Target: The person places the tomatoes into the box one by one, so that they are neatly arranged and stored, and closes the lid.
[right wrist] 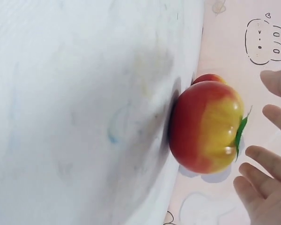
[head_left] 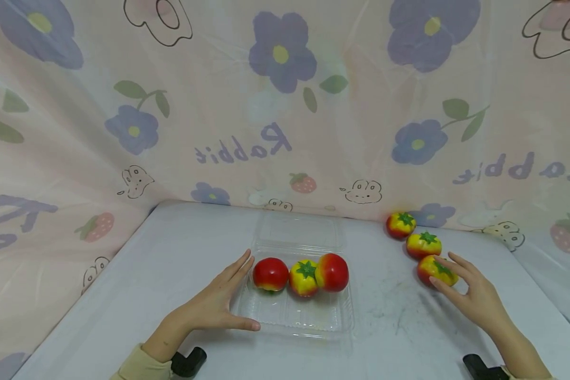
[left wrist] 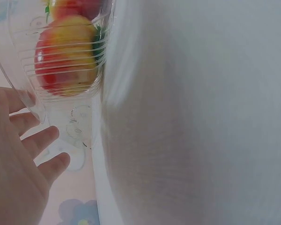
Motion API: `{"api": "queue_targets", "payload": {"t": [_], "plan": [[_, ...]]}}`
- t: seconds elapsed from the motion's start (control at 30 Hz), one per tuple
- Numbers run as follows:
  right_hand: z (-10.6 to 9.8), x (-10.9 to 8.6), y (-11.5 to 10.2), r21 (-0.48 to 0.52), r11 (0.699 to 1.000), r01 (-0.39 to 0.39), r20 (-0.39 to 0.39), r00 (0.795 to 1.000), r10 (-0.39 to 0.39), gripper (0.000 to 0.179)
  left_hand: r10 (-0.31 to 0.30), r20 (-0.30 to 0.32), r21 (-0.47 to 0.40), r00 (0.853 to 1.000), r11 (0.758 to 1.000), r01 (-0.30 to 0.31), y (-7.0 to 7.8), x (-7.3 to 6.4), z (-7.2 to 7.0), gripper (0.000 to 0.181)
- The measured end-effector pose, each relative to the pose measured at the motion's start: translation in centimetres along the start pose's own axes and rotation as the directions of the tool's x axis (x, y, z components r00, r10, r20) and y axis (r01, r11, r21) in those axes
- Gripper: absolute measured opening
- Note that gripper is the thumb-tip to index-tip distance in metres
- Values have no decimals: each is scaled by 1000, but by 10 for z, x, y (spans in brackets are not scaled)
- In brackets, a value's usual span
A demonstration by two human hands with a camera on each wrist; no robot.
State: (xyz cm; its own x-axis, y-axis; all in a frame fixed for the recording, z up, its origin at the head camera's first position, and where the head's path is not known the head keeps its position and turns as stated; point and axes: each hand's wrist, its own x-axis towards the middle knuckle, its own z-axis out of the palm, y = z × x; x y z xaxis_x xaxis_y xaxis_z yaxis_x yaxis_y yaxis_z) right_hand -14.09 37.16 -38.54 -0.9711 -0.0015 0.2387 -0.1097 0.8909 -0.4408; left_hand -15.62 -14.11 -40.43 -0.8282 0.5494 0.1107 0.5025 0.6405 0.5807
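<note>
From my distant seat I see the right hand [head_left: 480,298] arched over the near tomato [head_left: 427,269], a glossy, round, red-and-yellow one with a green leafy top, to the right of the clear plastic lidded box [head_left: 309,319]; its fingers stand wide apart, gripping nothing. A middle tomato [head_left: 421,246] and a far tomato [head_left: 401,227], both alike, line up behind it, and 3 more tomatoes [head_left: 271,274] sit inside the box. At the box's left side, the left hand [head_left: 214,306] has thumb and fingers spread wide; through the clear wall, I can't be sure it touches. I'd bring thumb and fingertips together evenly, low under the leafy top, since smooth skin could roll, and steady the box only lightly.
</note>
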Motion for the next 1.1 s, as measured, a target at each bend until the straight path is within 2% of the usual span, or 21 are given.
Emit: {"api": "queue_targets", "payload": {"t": [0.23, 0.37, 1.1], "plan": [[0, 5, 5, 1, 998, -56, 67, 996, 56, 60, 13, -8, 4, 1000, 1000, -13, 1, 0, -1, 119], [2, 6, 9, 11, 999, -50, 102, 994, 48, 61, 18, -11, 13, 1000, 1000, -18, 0, 0, 0, 120], [8, 12, 12, 36, 998, -58, 108, 993, 53, 58, 6, -6, 13, 1000, 1000, -6, 1, 0, 0, 118]]}}
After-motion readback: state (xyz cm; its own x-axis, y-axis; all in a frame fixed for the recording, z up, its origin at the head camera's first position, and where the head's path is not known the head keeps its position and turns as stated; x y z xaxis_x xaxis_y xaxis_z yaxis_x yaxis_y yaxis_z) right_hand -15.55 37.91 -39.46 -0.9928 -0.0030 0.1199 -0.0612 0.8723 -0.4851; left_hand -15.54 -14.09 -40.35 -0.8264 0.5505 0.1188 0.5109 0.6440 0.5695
